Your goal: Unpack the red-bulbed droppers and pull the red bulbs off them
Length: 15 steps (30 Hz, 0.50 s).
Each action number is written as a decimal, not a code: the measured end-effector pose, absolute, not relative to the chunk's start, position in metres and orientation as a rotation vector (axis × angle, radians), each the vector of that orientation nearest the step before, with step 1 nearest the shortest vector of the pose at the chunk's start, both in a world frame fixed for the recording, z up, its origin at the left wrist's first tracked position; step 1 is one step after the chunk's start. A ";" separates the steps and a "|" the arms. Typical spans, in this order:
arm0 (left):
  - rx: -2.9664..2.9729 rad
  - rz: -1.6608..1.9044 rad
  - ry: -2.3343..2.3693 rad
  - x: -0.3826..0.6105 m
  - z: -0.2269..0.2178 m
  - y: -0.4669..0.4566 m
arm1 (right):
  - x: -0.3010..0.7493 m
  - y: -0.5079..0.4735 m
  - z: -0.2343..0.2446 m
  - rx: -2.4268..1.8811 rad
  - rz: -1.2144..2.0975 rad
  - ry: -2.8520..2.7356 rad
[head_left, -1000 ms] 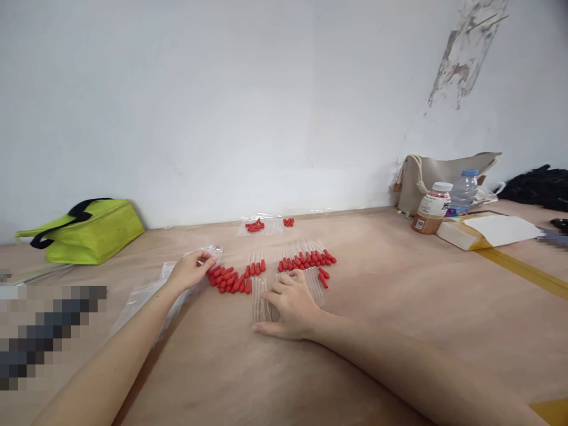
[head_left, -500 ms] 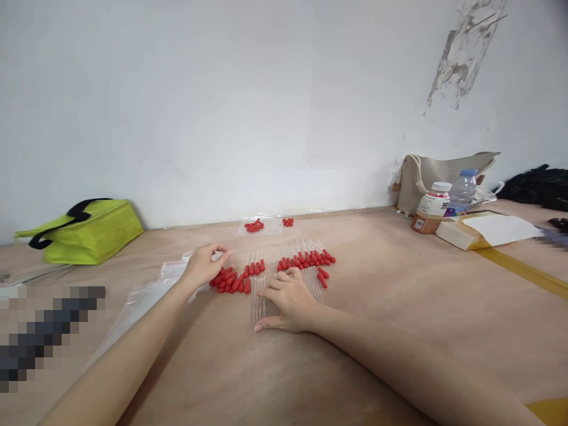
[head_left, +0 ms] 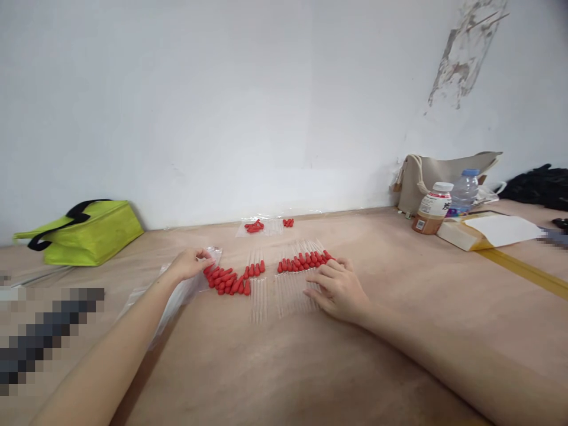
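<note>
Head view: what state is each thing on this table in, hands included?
clear bag: lying crumpled on the table.
dropper row: lying side by side, red bulbs in a line.
loose red bulbs: heaped.
left hand: fingers curled at the clear bag's edge, grip unclear.
right hand: open, resting on the dropper row.
brown bottle: upright, capped.
water bottle: upright, capped.

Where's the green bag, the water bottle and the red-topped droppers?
green bag (head_left: 91, 234): head view, middle of its side.
water bottle (head_left: 465, 192): head view, its clear body.
red-topped droppers (head_left: 306, 258): head view, red bulbs of the long row.
</note>
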State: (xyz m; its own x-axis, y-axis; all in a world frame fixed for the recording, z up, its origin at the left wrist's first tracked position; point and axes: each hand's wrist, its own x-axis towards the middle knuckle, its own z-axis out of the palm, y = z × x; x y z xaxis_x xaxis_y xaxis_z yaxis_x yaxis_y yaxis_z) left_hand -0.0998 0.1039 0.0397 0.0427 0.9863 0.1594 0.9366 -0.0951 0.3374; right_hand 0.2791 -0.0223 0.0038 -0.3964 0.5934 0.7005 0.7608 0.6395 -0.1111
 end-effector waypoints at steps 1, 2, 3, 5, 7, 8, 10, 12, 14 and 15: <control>2.167 0.508 2.009 -0.098 0.039 0.103 | 0.287 -0.024 0.001 -1.072 -0.308 -2.126; 2.167 0.488 2.015 -0.097 0.039 0.103 | 0.294 -0.025 -0.001 -1.091 -0.318 -2.119; 2.162 0.474 2.028 -0.095 0.039 0.102 | 0.300 -0.027 -0.003 -1.107 -0.327 -2.104; 2.147 0.465 2.071 -0.092 0.041 0.100 | 0.307 -0.030 -0.004 -1.128 -0.337 -2.057; 2.145 0.483 2.106 -0.088 0.046 0.097 | 0.309 -0.031 -0.005 -1.140 -0.339 -2.013; 2.154 0.502 2.112 -0.084 0.049 0.094 | 0.309 -0.031 -0.004 -1.144 -0.336 -1.996; 2.186 0.545 2.090 -0.074 0.055 0.089 | 0.308 -0.031 -0.005 -1.147 -0.320 -1.975; 2.206 0.564 2.027 -0.060 0.059 0.082 | 0.306 -0.029 -0.006 -1.150 -0.301 -1.966; 2.190 0.535 1.964 -0.044 0.060 0.077 | 0.306 -0.029 -0.007 -1.155 -0.292 -1.967; 2.171 0.508 1.943 -0.037 0.060 0.075 | 0.307 -0.029 -0.008 -1.157 -0.291 -1.969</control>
